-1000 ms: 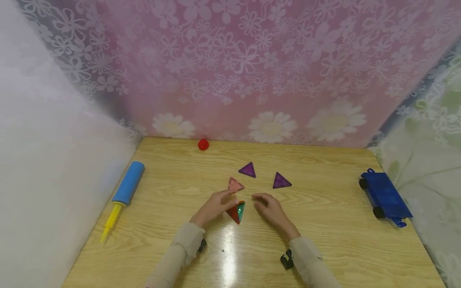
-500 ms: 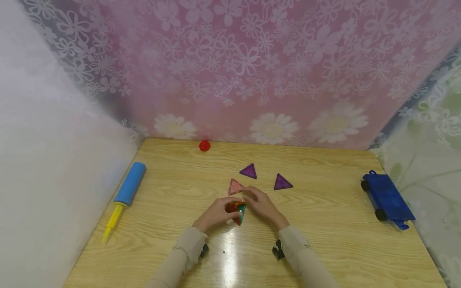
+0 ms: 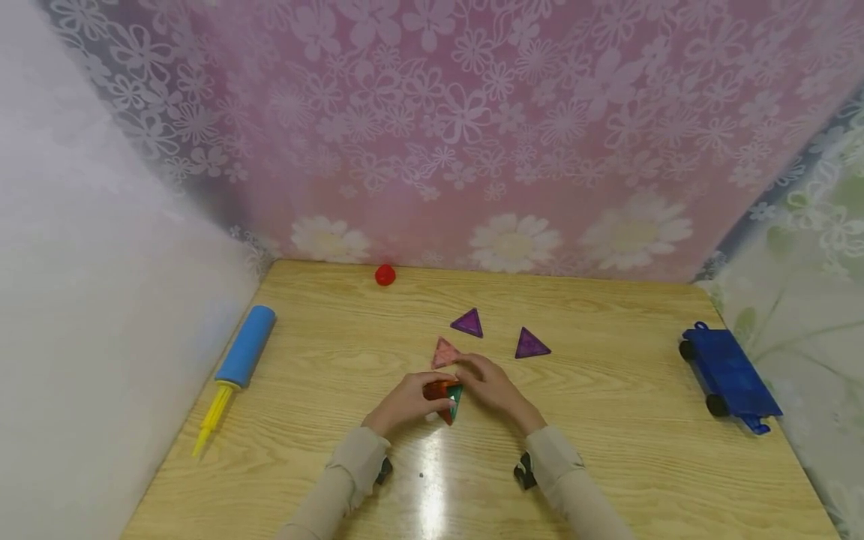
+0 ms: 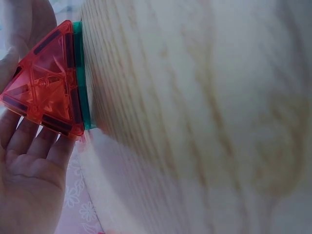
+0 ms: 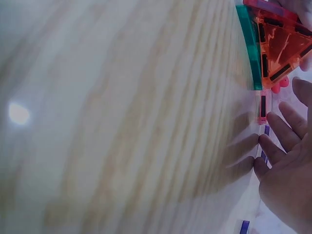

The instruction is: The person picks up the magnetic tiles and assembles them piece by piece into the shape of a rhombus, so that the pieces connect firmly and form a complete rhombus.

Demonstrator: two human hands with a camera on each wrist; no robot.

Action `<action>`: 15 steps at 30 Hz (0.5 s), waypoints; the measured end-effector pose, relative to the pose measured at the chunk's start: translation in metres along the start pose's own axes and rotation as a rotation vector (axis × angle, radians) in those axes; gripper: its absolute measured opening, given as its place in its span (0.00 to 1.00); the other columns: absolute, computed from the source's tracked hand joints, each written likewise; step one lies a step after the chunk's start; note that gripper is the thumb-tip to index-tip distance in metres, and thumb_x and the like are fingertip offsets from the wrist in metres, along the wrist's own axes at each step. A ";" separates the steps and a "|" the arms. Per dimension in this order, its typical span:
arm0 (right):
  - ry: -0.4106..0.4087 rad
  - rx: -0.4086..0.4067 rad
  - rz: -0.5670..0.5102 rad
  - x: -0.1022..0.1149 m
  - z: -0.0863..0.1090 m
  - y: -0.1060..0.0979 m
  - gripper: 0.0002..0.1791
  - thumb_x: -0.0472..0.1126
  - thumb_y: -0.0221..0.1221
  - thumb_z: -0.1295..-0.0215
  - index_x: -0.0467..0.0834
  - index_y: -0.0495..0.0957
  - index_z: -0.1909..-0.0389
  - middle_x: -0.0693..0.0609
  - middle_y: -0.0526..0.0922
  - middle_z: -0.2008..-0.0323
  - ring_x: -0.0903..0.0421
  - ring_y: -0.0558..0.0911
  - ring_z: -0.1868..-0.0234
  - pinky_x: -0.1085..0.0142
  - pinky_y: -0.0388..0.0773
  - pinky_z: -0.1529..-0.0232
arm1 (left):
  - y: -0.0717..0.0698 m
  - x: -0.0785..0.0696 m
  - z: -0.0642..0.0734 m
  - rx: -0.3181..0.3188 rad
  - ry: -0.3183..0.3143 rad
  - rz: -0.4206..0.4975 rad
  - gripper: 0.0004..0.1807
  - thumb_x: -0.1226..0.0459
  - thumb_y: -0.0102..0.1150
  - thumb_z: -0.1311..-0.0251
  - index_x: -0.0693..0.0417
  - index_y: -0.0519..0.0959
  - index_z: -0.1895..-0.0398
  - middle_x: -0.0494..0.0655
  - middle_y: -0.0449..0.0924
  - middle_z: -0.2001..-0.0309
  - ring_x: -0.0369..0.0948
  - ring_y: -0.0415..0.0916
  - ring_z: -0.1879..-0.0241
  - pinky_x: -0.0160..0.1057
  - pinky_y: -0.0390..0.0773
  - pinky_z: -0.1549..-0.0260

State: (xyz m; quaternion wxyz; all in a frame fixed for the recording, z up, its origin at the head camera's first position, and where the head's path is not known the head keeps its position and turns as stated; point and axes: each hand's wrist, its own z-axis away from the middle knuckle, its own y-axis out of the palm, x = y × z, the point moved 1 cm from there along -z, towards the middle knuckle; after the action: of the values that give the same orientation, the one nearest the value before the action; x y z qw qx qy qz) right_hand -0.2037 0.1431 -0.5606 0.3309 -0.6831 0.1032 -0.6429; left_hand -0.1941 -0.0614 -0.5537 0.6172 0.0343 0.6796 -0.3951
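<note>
A small pyramid of magnetic tiles [image 3: 439, 390] stands on the table between the hands. Its red triangle [image 4: 48, 83] leans up from a green tile [image 4: 80, 78] that lies against the tabletop; an orange triangle [image 5: 285, 46] faces the right wrist camera. My left hand [image 3: 403, 402] holds the pyramid, fingers behind it and thumb at the near side. On the other side is my right hand [image 3: 496, 388], its fingers loosely extended, thumb side close at the pyramid. Its index fingertip overlaps a corner of a flat pink triangular tile [image 3: 443, 353] in the head view.
Two purple triangular tiles [image 3: 469, 323] lie farther back. A red ball-like object [image 3: 385, 275] sits by the back edge. At the left lies a blue and yellow hand pump [image 3: 246, 346]; a blue toy cart [image 3: 729, 375] stands at the right. Floral curtains surround the table.
My right hand has come left to the pyramid and the pink tile. My left fingers have drawn back from the pink tile and closed around the pyramid.
</note>
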 end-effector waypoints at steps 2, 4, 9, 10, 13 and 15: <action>0.011 -0.004 0.005 -0.002 0.002 -0.001 0.25 0.51 0.52 0.30 0.44 0.71 0.38 0.42 0.70 0.36 0.41 0.64 0.33 0.44 0.58 0.35 | 0.000 0.000 0.000 0.000 -0.003 -0.003 0.25 0.53 0.63 0.41 0.48 0.76 0.41 0.47 0.79 0.49 0.38 0.76 0.54 0.37 0.76 0.55; 0.024 -0.006 0.010 -0.003 0.006 -0.003 0.25 0.52 0.52 0.30 0.45 0.71 0.38 0.43 0.70 0.36 0.41 0.63 0.32 0.45 0.58 0.34 | 0.000 0.000 0.000 0.000 -0.004 -0.001 0.25 0.53 0.63 0.41 0.48 0.76 0.41 0.48 0.79 0.49 0.38 0.76 0.54 0.37 0.76 0.55; 0.037 -0.011 -0.016 -0.006 0.017 -0.010 0.27 0.54 0.54 0.32 0.46 0.70 0.36 0.45 0.70 0.36 0.42 0.64 0.33 0.43 0.58 0.35 | -0.001 -0.001 0.000 0.007 -0.008 0.006 0.26 0.53 0.63 0.40 0.51 0.75 0.40 0.49 0.79 0.49 0.38 0.76 0.56 0.37 0.76 0.55; 0.040 -0.015 -0.019 -0.007 0.020 -0.012 0.27 0.54 0.54 0.32 0.46 0.70 0.36 0.44 0.70 0.36 0.41 0.64 0.33 0.43 0.58 0.35 | -0.001 -0.001 0.000 0.007 -0.012 0.006 0.26 0.53 0.62 0.40 0.51 0.74 0.39 0.49 0.79 0.49 0.38 0.76 0.56 0.37 0.77 0.55; 0.062 -0.024 -0.012 -0.011 0.027 -0.016 0.28 0.56 0.54 0.33 0.47 0.70 0.36 0.43 0.69 0.35 0.40 0.64 0.33 0.42 0.58 0.35 | -0.004 -0.002 0.001 0.006 -0.020 0.003 0.26 0.53 0.62 0.40 0.51 0.75 0.40 0.49 0.79 0.49 0.39 0.76 0.55 0.39 0.77 0.54; 0.073 -0.025 -0.002 -0.014 0.031 -0.018 0.28 0.56 0.54 0.33 0.47 0.70 0.36 0.43 0.69 0.35 0.39 0.64 0.33 0.42 0.58 0.35 | -0.006 -0.001 0.001 0.004 -0.026 0.003 0.26 0.53 0.62 0.40 0.50 0.75 0.40 0.49 0.79 0.48 0.40 0.76 0.54 0.40 0.77 0.53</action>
State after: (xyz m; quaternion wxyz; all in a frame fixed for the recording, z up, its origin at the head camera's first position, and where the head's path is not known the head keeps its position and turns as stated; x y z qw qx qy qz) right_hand -0.1815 0.1750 -0.5600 0.3175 -0.6633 0.1228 -0.6665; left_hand -0.1960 -0.0656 -0.5500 0.6266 0.0314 0.6706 -0.3958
